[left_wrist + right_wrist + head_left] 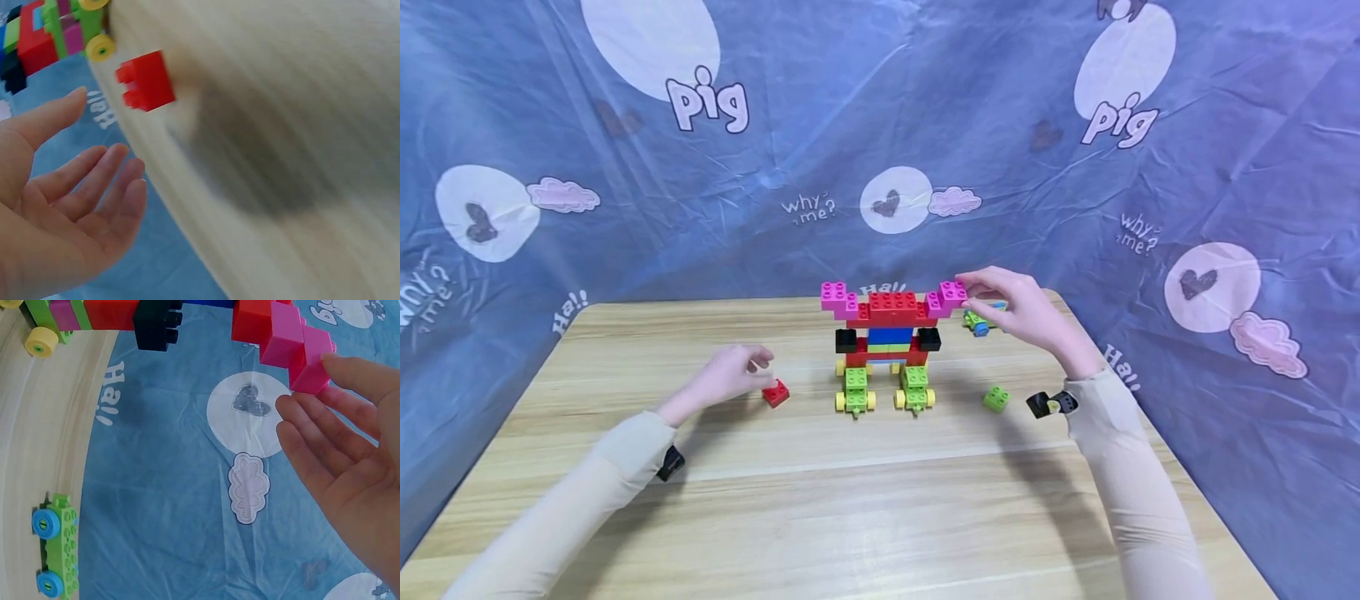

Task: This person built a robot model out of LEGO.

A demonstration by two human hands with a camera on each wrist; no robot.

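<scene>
A toy-brick figure (892, 310) stands upright on yellow-wheeled green bases, with black bricks at its sides and stepped pink bricks at both top ends. At its upper right end my right hand (1021, 310) pinches the outermost pink brick (310, 360) between thumb and index finger; the other fingers extend below it in the right wrist view. That pink brick sits against the neighbouring pink brick (283, 334). My left hand (730, 372) is relaxed over the table beside a loose red brick (147, 81). Its fingers are loosely bent, with nothing between them.
A loose green brick (996, 399) lies right of the figure. Behind the right hand, a green wheeled base (63, 547) with blue wheels stands near the table's back edge. A blue printed cloth (880, 125) hangs behind the wooden table (775, 517).
</scene>
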